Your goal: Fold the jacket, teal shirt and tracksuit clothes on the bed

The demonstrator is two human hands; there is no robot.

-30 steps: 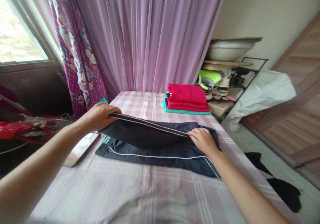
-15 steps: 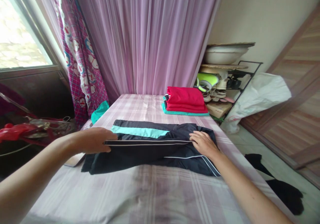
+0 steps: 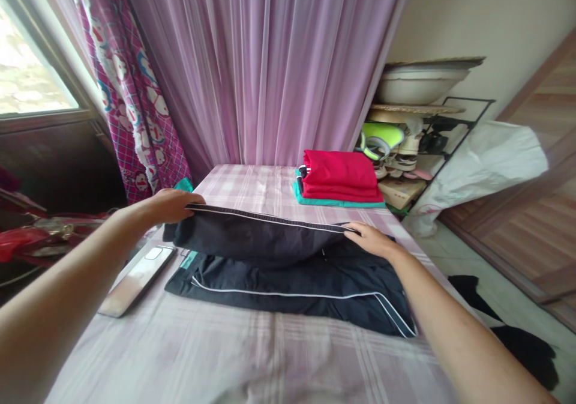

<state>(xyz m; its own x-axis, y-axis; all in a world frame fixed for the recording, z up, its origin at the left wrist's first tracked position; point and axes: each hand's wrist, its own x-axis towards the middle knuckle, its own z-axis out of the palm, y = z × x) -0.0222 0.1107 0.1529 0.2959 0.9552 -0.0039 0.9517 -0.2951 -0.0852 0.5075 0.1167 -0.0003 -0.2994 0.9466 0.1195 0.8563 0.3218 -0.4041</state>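
Note:
Black trousers (image 3: 288,278) with white piping lie crosswise on the checked cloth of the table (image 3: 270,362). One layer of them is lifted along its piped edge. At the left end of that edge, my left hand (image 3: 173,205) is closed on the fabric. My right hand (image 3: 369,238) pinches the same edge toward its right end. The lifted layer hangs between both hands, and the lower part stays flat on the cloth. A bit of turquoise shows at the left, under the raised layer. Left of the trousers lies a phone (image 3: 137,281).
Behind the trousers sits a folded stack of red (image 3: 342,176) and turquoise clothes. A rack (image 3: 468,128) with shoes and a basin stands at the right back, beside a white sack (image 3: 490,164). Purple curtains (image 3: 270,68) hang behind the table.
Both hands have raised the piped edge and moved it away from me, toward the back. The turquoise panel is now mostly covered, and the phone has come into fuller view.

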